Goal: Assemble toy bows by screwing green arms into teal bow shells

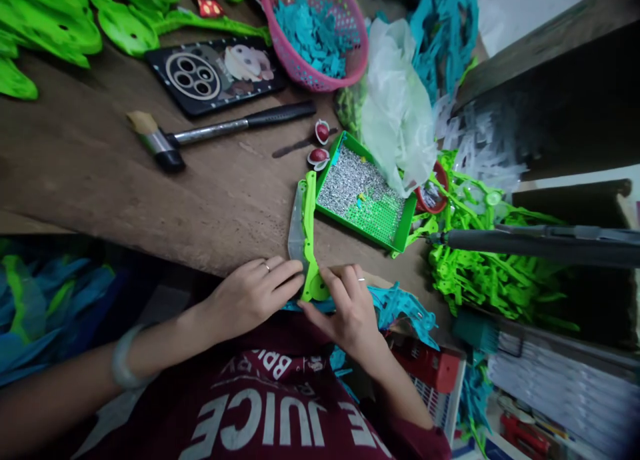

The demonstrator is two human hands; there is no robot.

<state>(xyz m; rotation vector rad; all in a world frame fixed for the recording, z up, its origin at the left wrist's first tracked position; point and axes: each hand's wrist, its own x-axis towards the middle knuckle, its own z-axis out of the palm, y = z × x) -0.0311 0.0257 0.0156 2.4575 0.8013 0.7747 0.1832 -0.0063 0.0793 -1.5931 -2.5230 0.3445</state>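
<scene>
A long lime-green plastic part (pixel 309 237) stands out from the table's near edge, between both hands. Along its left side runs a translucent grey blade-shaped panel (pixel 297 227). My left hand (pixel 253 290) is closed on the near end from the left, its fingertips pressed against the panel and the green piece. From the right, my right hand (pixel 347 310) pinches the wider, rounded near end, with the thumb beneath. Blue plastic pieces (pixel 403 313) lie just under and beyond my right hand. The fingers hide part of the joint.
A green tray (pixel 365 230) of small metal pins stands ahead, beside a plastic bag (pixel 397 100). A hammer (pixel 215 132), a phone (pixel 200 77) and a pink basket (pixel 320 83) of blue bits lie farther off. Green parts (pixel 480 273) pile at right near a grey rod (pixel 525 243).
</scene>
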